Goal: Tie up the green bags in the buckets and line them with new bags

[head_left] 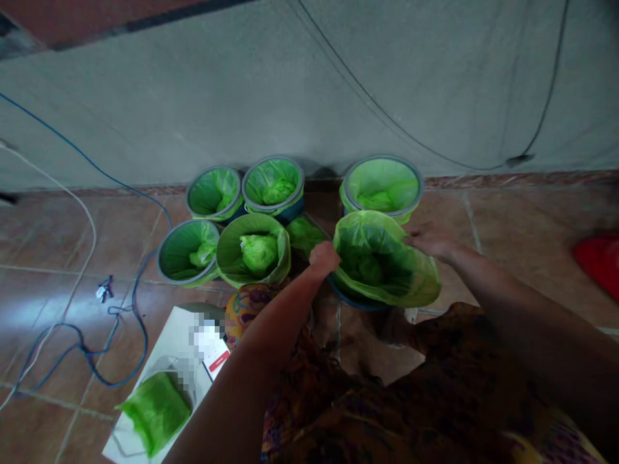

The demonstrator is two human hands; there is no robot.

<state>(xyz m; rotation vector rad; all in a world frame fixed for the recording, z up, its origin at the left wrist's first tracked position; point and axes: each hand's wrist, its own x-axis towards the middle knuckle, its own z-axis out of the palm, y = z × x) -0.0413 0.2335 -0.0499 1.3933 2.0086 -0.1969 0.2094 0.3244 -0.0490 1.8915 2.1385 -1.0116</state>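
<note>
A green plastic bin bag [401,283] lines a blue bin [351,301] on the floor before me, its loose mouth spread wide. My left hand [325,256] is closed on the bag's left edge. On the opposite side, my right hand [430,240] grips the bag's right edge between fingers and thumb. Down inside the bag lies a dark green bundle, hard to make out. Just behind stands another lined bin [382,166] with a grey rim ring and crumpled green plastic inside.
Several lined bins [272,161] stand grouped at the left, one holding a green bundle [260,252]. A white board [140,367] carries a folded green bag [159,409]. Blue cable [145,322] loops over the tiles near keys [104,289]. A red object [599,261] lies far right.
</note>
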